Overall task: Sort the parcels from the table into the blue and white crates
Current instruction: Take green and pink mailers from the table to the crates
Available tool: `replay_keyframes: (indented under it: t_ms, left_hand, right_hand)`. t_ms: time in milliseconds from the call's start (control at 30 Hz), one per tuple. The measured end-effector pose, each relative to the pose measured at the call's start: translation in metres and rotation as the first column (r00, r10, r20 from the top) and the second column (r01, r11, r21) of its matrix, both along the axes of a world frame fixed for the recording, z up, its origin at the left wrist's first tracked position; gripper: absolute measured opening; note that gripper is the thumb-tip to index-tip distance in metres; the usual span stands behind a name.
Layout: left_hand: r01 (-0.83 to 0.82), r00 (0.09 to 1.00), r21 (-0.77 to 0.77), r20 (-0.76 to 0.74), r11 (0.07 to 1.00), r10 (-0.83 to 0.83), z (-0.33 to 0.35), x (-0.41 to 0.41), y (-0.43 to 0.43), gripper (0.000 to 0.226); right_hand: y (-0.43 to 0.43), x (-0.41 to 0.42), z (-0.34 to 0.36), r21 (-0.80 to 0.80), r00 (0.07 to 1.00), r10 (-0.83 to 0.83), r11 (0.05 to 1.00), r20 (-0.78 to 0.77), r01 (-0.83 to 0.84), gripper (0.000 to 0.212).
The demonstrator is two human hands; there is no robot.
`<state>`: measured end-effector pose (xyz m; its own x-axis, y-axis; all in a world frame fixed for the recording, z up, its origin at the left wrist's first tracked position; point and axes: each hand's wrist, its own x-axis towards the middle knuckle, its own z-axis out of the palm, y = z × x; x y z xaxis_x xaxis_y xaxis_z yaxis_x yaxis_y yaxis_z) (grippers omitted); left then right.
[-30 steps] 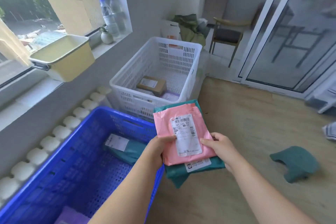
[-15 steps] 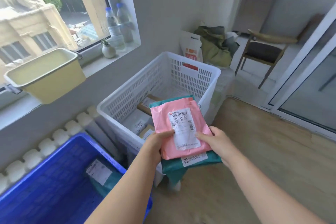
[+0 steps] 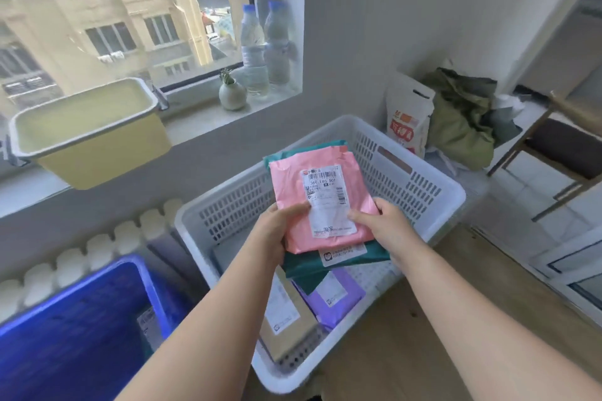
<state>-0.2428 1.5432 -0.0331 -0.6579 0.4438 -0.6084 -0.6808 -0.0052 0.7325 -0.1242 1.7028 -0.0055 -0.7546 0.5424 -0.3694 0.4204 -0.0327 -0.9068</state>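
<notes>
A pink parcel with a white label lies stacked on a dark green parcel. My left hand grips the stack's left edge and my right hand grips its right edge, holding it above the white crate. Inside that crate lie a brown cardboard box and a purple parcel. The blue crate stands at the lower left with a labelled parcel partly visible inside.
A yellow tub hangs at the window sill on the left. Two water bottles and a small vase stand on the sill. A white radiator runs along the wall. Bags and a chair stand beyond the white crate.
I have moved from the blue crate toward the white crate. The stack in both hands now hangs over the white crate's inside. Grip is unchanged.
</notes>
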Motion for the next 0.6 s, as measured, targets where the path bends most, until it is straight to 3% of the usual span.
replay_keyframes:
  t_ms: [200,333,600]
  left_hand:
    - [-0.023,0.998,-0.013,0.054,1.0,0.024,-0.007,-0.047,0.042,0.023]
    - [-0.074,0.993,-0.112,0.083,0.991,0.084,-0.04,-0.066,0.062,0.049]
    - [-0.1,0.971,-0.277,0.181,0.956,0.154,-0.093,-0.068,0.12,0.036]
  right_hand:
    - [0.049,-0.058,-0.007,0.022,0.999,0.006,1.0,0.054,-0.007,0.02]
    - [0.082,-0.088,-0.035,0.059,0.984,0.068,0.995,0.163,-0.079,0.021]
    - [0.158,-0.132,-0.11,0.052,0.905,0.209,0.968,0.37,-0.245,0.034]
